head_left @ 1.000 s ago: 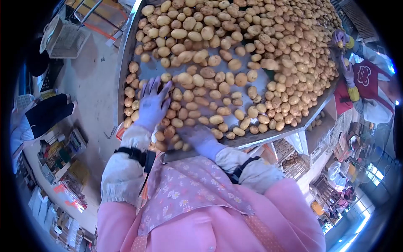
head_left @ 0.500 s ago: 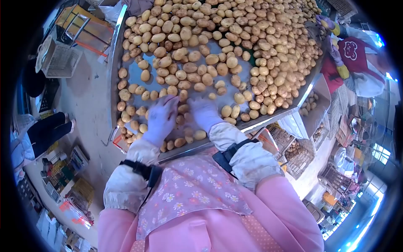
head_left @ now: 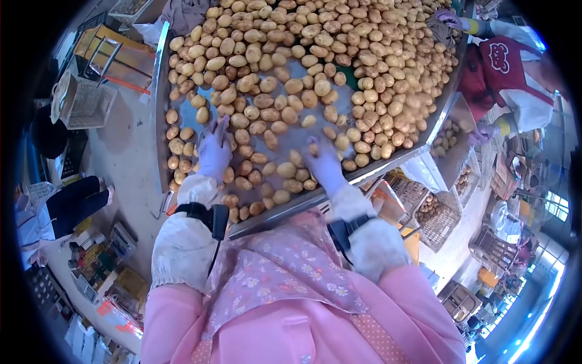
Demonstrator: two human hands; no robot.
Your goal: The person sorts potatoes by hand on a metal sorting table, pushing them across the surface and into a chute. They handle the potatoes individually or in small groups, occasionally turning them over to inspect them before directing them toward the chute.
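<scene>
Potatoes point(head_left: 264, 101) lie loose over a metal sorting table point(head_left: 245, 197), thinly in front of me and heaped at the back and right. My left hand point(head_left: 214, 151), in a pale purple glove, is open over the left part of the table. Its fingers point away from me, right beside several potatoes. My right hand point(head_left: 326, 165), gloved alike, is near the front right edge. Its thumb and fingers curve around a small potato point(head_left: 313, 148), with more potatoes just left of it.
A metal rim point(head_left: 291, 210) borders the table's front. Crates point(head_left: 436, 225) with potatoes stand below at the right. Across the right corner, a person in a red apron point(head_left: 500, 67) has a gloved hand point(head_left: 450, 19) at the heap. A plastic basket point(head_left: 91, 106) stands left.
My hands have moved apart: the left went leftward, the right rightward and nearer the front edge. Potatoes between them have shifted. The other person's lower hand has moved down.
</scene>
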